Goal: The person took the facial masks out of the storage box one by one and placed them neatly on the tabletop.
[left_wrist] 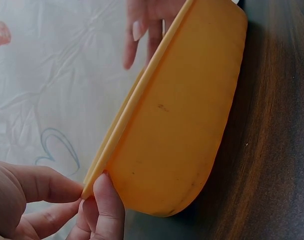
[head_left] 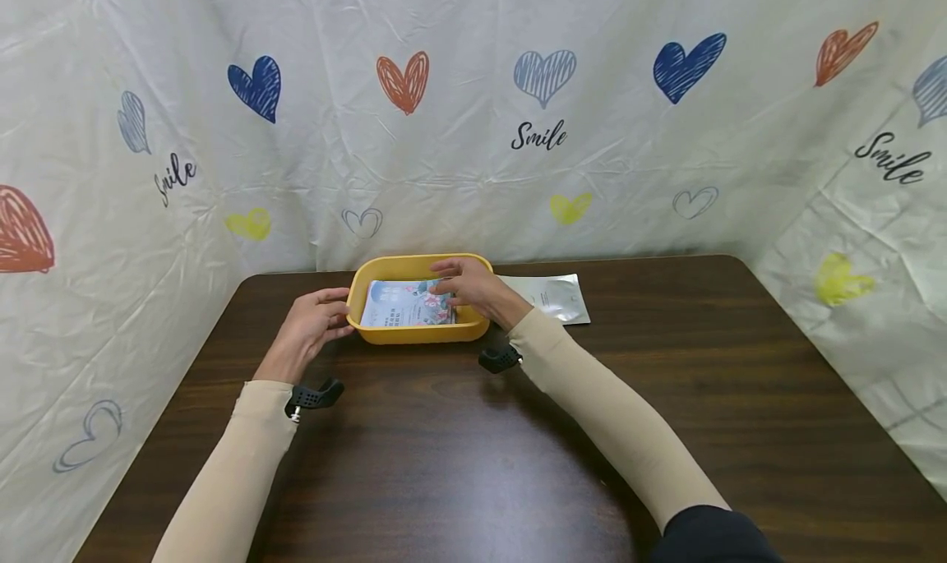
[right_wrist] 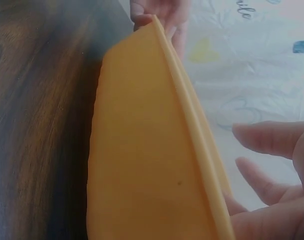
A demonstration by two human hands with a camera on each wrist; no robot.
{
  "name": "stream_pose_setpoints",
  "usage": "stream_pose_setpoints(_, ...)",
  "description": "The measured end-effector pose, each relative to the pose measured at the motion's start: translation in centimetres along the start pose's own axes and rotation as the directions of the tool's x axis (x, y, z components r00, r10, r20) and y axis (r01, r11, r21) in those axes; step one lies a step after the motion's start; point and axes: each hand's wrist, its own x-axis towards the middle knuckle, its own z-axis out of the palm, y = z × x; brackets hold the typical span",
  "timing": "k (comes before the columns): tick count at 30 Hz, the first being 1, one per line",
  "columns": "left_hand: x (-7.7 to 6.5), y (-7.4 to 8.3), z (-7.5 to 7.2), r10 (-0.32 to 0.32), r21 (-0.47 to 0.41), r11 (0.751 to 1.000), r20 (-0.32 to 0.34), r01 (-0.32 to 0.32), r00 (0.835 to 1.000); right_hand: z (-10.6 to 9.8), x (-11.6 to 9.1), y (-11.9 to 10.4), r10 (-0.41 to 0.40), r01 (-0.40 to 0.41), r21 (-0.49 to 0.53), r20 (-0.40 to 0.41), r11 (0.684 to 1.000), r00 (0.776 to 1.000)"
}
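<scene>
A yellow plastic basket (head_left: 422, 336) stands on the table near its back edge. Inside it lies a flat packet (head_left: 390, 302) with pale blue and pink floral print. My left hand (head_left: 309, 326) is at the basket's left end; in the left wrist view its fingertips (left_wrist: 108, 200) pinch the rim. Reaching over the right part of the basket, my right hand (head_left: 477, 288) has its fingers spread and relaxed above the packet's right side. In the right wrist view those fingers (right_wrist: 271, 137) extend past the rim, with nothing held between them.
A white and silver packet (head_left: 565, 300) lies on the table right of the basket, partly behind my right hand and wrist. The dark wooden table (head_left: 444, 456) backs onto a white curtain (head_left: 459, 160) printed with hearts.
</scene>
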Motion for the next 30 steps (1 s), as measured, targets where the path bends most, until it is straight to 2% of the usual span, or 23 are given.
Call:
stream_pose_setpoints(7,0.1,-0.1,0.0,0.007,-0.015,1.000,0.009,-0.007,1.000,0.5,0.3,0.3,0.033,-0.036,-0.075,-0.051,0.997,0.998)
stream_pose_setpoints(13,0.1,-0.2,-0.1,0.011,-0.010,1.000,0.008,-0.011,1.000,0.8,0.2,0.3,0.033,-0.035,-0.033,-0.059,0.999,0.998)
stream_pose_setpoints(20,0.0,-0.1,-0.1,0.008,0.001,1.000,-0.005,-0.008,1.000,1.0,-0.1,0.5,-0.095,0.092,-0.022,-0.154,0.995,0.983)
stream_pose_setpoints(22,0.1,-0.1,-0.1,0.004,-0.001,1.000,-0.006,-0.004,1.000,1.1,-0.1,0.6,-0.102,0.100,-0.024,-0.158,0.995,0.982)
stream_pose_setpoints(27,0.1,-0.2,0.0,-0.001,-0.007,1.000,0.000,0.001,1.000,1.2,-0.2,0.5,-0.009,0.002,-0.063,-0.099,0.998,0.995)
stream_pose_setpoints(30,0.2,-0.2,0.0,-0.004,-0.007,1.000,-0.004,0.004,1.000,1.3,-0.2,0.4,0.033,-0.035,-0.039,-0.054,0.999,0.998)
